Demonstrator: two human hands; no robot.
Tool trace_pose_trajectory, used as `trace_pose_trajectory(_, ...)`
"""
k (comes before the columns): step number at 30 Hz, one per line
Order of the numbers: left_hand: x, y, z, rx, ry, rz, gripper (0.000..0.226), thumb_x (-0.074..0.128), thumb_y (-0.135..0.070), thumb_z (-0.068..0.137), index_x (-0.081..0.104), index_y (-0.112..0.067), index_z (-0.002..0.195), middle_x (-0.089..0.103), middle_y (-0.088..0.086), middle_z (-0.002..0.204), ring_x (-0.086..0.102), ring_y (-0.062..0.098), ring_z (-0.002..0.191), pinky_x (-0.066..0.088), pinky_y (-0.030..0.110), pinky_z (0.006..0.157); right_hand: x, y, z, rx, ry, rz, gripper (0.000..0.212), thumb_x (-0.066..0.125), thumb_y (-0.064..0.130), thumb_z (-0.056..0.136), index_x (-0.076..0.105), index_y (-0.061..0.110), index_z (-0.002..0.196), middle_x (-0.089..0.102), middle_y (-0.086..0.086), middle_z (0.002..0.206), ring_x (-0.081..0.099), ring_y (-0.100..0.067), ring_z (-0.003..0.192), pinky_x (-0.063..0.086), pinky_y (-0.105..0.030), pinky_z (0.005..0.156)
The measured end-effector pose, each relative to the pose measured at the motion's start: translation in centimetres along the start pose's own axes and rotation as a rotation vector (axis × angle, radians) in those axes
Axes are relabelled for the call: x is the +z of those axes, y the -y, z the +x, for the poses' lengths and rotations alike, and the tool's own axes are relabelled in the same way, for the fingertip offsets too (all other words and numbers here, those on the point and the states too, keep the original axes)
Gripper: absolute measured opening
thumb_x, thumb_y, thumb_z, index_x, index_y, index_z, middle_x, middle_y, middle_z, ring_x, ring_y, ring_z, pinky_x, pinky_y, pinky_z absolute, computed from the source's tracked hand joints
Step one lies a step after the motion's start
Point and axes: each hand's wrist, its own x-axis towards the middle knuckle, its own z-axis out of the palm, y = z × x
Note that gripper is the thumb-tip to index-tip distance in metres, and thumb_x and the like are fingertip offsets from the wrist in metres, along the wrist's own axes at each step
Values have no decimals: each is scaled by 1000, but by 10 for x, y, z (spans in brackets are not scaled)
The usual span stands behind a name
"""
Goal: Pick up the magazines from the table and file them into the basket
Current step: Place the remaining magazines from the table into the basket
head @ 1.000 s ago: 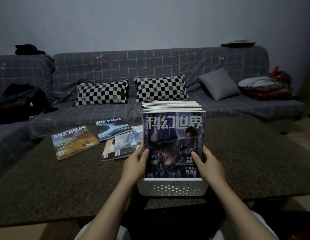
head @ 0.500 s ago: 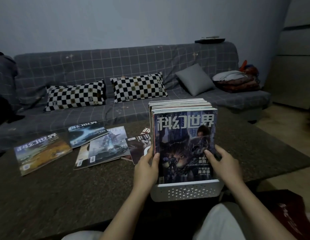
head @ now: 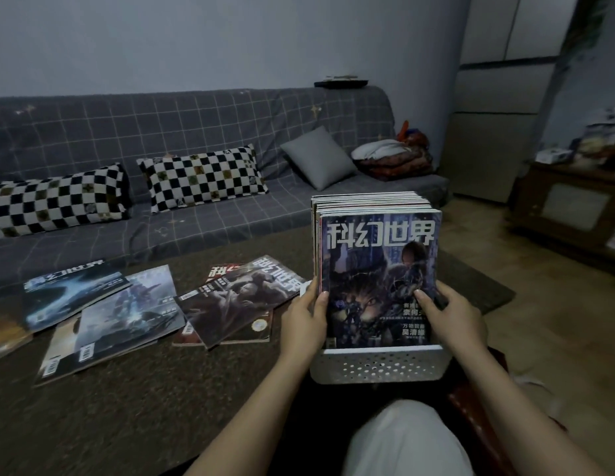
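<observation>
**A:** Where do things stand with the filing?

**B:** The white basket (head: 378,367) sits at the near edge of the desk (head: 134,400), packed with magazines standing on end. The left hand (head: 304,319) is a grip clasped on the left edge of the filed stack (head: 378,269), thumb over the front cover. The right hand (head: 453,319) grasps the right edge the same way, thumb lying on the cover.

**A:** So what's the step?

**B:** I'd judge it's squaring the stack so it sits snug and upright. Best to press both sides evenly and tap the bottoms down against the basket floor, so no spine rides high.

**A:** And the rest?

**B:** Still flat on the desk, out at about nine to ten o'clock from the basket: a dark-covered magazine (head: 237,300) nearest, overlapping another beneath it, then a pale one (head: 127,317) and a blue one (head: 72,293) farther left.

**A:** Any risk?

**B:** The basket looks close to full. I'd tilt the stack away to open a gap at the front before bringing in the next one, otherwise a cover could buckle.
</observation>
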Motion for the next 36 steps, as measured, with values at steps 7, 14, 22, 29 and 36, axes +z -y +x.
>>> trace_pose_trajectory(7, 32, -6, 53, 10, 85, -30, 41, 45, -39, 97, 46, -35, 138, 60, -1, 132, 56, 16, 119, 49, 29, 90, 1, -11, 39, 62, -67, -70, 45, 44, 55, 89, 54, 32, 126, 69, 2, 110, 64, -25, 93, 41, -26, 57)
trace_pose_trajectory(14, 47, -3, 104, 39, 112, -43, 41, 45, -39, 97, 47, -35, 137, 57, -4, 136, 55, 14, 120, 49, 28, 90, 18, -8, 80, 93, -104, -90, 46, 41, 59, 89, 53, 34, 127, 71, 0, 95, 64, -24, 78, 41, -25, 52)
trace_pose_trajectory(22, 53, -5, 136, 55, 102, 29, 42, 44, -38, 98, 45, -30, 140, 53, -2, 139, 50, 19, 127, 43, 28, 91, 36, -8, 108, 117, -131, -131, 53, 37, 62, 89, 47, 34, 133, 71, -4, 90, 65, -26, 76, 50, -30, 57)
trace_pose_trajectory(29, 49, -1, 129, 14, 113, 77, 52, 34, -45, 99, 35, -24, 147, 46, 4, 146, 45, 24, 132, 39, 36, 102, 37, -9, 92, 115, -120, -58, 59, 41, 60, 88, 38, 33, 140, 55, -2, 135, 50, -32, 119, 44, -44, 97)
trace_pose_trajectory(36, 30, -7, 96, 85, 56, 82, 44, 36, -35, 101, 45, -14, 138, 52, 6, 139, 49, 23, 126, 38, 27, 90, 45, 27, 41, -190, -269, 101, 46, 55, 40, 89, 53, 22, 131, 51, 3, 138, 34, -17, 133, 30, -38, 108)
